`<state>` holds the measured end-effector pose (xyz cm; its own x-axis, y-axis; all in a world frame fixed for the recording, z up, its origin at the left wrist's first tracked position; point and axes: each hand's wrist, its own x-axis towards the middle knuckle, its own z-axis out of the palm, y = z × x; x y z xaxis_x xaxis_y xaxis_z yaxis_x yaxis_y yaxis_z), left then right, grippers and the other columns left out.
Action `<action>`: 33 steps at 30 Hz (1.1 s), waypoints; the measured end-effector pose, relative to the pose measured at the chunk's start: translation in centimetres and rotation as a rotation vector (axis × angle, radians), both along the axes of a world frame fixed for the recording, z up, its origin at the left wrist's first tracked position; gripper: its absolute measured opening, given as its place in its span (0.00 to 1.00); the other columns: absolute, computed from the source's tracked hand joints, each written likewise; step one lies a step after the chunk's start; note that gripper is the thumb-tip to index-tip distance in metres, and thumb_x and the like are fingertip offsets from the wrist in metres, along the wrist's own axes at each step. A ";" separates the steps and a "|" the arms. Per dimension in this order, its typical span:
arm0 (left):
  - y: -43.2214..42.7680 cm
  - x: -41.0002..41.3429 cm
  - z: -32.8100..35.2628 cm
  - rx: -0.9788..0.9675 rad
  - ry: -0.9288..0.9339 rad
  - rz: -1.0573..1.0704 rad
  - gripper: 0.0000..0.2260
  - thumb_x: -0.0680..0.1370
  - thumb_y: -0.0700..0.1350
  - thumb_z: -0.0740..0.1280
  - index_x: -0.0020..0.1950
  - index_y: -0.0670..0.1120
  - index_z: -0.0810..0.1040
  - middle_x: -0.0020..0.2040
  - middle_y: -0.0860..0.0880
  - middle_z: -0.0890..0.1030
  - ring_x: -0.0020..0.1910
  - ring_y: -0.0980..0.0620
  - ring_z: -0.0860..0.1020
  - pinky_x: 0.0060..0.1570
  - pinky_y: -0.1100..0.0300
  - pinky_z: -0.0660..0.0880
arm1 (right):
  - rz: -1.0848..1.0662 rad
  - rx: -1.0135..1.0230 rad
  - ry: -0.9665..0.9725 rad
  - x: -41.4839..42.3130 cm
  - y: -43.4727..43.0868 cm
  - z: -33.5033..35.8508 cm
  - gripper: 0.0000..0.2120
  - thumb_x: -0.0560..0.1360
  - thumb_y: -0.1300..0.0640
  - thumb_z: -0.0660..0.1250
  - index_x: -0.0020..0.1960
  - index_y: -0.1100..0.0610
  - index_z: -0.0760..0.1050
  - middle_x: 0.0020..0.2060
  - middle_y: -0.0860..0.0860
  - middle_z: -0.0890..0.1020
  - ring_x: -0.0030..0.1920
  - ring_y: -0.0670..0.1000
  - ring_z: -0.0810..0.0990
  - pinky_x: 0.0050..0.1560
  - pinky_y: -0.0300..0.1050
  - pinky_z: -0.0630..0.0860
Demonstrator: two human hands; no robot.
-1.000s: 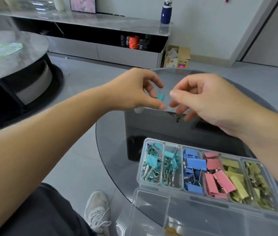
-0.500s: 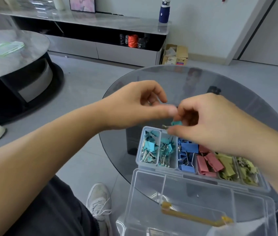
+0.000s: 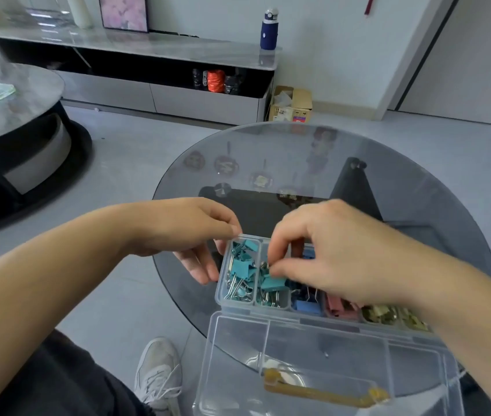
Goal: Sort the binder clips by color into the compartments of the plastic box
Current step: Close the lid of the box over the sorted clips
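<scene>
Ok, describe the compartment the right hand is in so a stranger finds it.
On the glass table sits a clear box with one row of compartments. It is the second compartment from the left. It holds teal clips like its left neighbour; right of it lie blue clips.

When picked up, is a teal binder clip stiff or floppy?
Probably stiff and light: the teal binder clip at the right hand is small folded metal. Wire handles likely swing and snag neighbours; the pile looks tangled.
</scene>
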<state>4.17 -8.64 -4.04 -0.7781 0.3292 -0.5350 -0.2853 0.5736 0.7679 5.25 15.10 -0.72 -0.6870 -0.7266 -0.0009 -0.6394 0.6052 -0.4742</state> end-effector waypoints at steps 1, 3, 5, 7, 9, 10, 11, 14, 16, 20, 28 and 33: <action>0.1 0.0 0.0 0.012 0.003 -0.004 0.11 0.84 0.47 0.61 0.50 0.46 0.82 0.51 0.42 0.85 0.40 0.42 0.86 0.41 0.51 0.83 | -0.058 -0.091 -0.027 -0.7 0.5 0.3 0.02 0.73 0.47 0.72 0.42 0.44 0.83 0.39 0.36 0.84 0.43 0.36 0.81 0.42 0.30 0.77; 0.3 -0.1 0.0 0.022 0.013 -0.001 0.10 0.84 0.47 0.62 0.52 0.44 0.80 0.49 0.43 0.86 0.41 0.42 0.86 0.42 0.51 0.83 | -0.230 -0.232 0.020 -2.7 2.4 0.9 0.05 0.73 0.46 0.71 0.40 0.45 0.82 0.38 0.38 0.84 0.39 0.39 0.82 0.37 0.32 0.77; 0.5 -0.1 0.0 0.021 0.009 0.016 0.09 0.84 0.46 0.63 0.51 0.44 0.79 0.49 0.43 0.87 0.41 0.42 0.86 0.40 0.52 0.84 | -0.426 -0.163 0.050 -4.6 5.0 0.9 0.09 0.76 0.45 0.68 0.40 0.48 0.81 0.36 0.43 0.84 0.37 0.43 0.82 0.39 0.42 0.81; 0.6 -0.1 -0.1 0.020 -0.004 0.048 0.08 0.84 0.46 0.63 0.50 0.44 0.78 0.48 0.43 0.87 0.40 0.42 0.86 0.37 0.53 0.83 | -0.573 0.071 -0.024 -5.5 7.5 0.0 0.15 0.79 0.42 0.64 0.41 0.50 0.80 0.35 0.47 0.85 0.37 0.48 0.84 0.43 0.54 0.84; 0.8 -0.2 -0.2 0.011 -0.005 0.078 0.08 0.84 0.46 0.62 0.49 0.43 0.77 0.47 0.42 0.87 0.38 0.43 0.86 0.34 0.55 0.82 | -0.676 0.208 -0.172 -5.4 9.3 -0.9 0.21 0.80 0.38 0.58 0.44 0.53 0.79 0.37 0.50 0.85 0.36 0.51 0.86 0.42 0.55 0.85; 0.9 -0.4 -0.2 0.001 0.001 0.090 0.09 0.84 0.46 0.62 0.49 0.42 0.76 0.46 0.43 0.87 0.37 0.44 0.86 0.33 0.55 0.82 | -0.716 0.224 -0.257 -5.2 9.9 -1.2 0.23 0.80 0.37 0.55 0.45 0.53 0.78 0.37 0.52 0.85 0.35 0.52 0.86 0.38 0.52 0.85; 1.0 -0.6 -0.3 -0.010 0.012 0.102 0.09 0.84 0.46 0.62 0.49 0.42 0.76 0.46 0.43 0.87 0.36 0.45 0.86 0.32 0.56 0.82 | -0.743 0.217 -0.348 -4.9 10.3 -1.5 0.25 0.80 0.35 0.52 0.45 0.52 0.78 0.38 0.53 0.85 0.33 0.53 0.86 0.34 0.50 0.84; 1.5 -1.5 -0.3 -0.032 0.056 0.140 0.08 0.84 0.44 0.62 0.49 0.41 0.77 0.43 0.43 0.87 0.34 0.48 0.85 0.32 0.56 0.81 | -0.739 0.143 -0.577 -4.0 11.0 -2.2 0.28 0.79 0.31 0.49 0.47 0.51 0.78 0.35 0.53 0.87 0.33 0.54 0.87 0.30 0.46 0.82; 1.8 -2.3 -0.4 -0.051 0.098 0.164 0.08 0.83 0.42 0.63 0.47 0.41 0.77 0.42 0.42 0.87 0.33 0.49 0.84 0.32 0.54 0.81 | -0.721 0.063 -0.645 -3.9 11.2 -2.8 0.29 0.79 0.30 0.49 0.47 0.50 0.80 0.36 0.51 0.87 0.36 0.52 0.88 0.31 0.47 0.82; 2.3 -4.7 -0.1 -0.088 0.162 0.164 0.09 0.82 0.39 0.63 0.43 0.42 0.78 0.39 0.43 0.84 0.36 0.48 0.81 0.31 0.56 0.80 | -0.681 0.054 -0.568 -5.6 11.1 -3.4 0.33 0.77 0.27 0.48 0.44 0.47 0.85 0.42 0.47 0.87 0.49 0.52 0.85 0.55 0.57 0.80; 4.0 -7.1 -1.0 -0.100 0.112 -0.081 0.18 0.75 0.53 0.57 0.53 0.55 0.85 0.52 0.50 0.87 0.51 0.49 0.85 0.51 0.50 0.80 | -0.410 -0.002 -0.799 -9.4 8.9 -3.5 0.27 0.79 0.31 0.53 0.53 0.45 0.85 0.49 0.47 0.88 0.50 0.46 0.86 0.54 0.48 0.77; 5.1 -7.9 -0.7 -0.054 0.083 -0.226 0.16 0.77 0.55 0.60 0.56 0.55 0.85 0.55 0.51 0.86 0.55 0.50 0.84 0.57 0.50 0.77 | -0.307 0.036 -0.879 -10.7 6.8 -3.2 0.20 0.83 0.43 0.56 0.61 0.52 0.81 0.52 0.52 0.88 0.53 0.51 0.87 0.52 0.46 0.81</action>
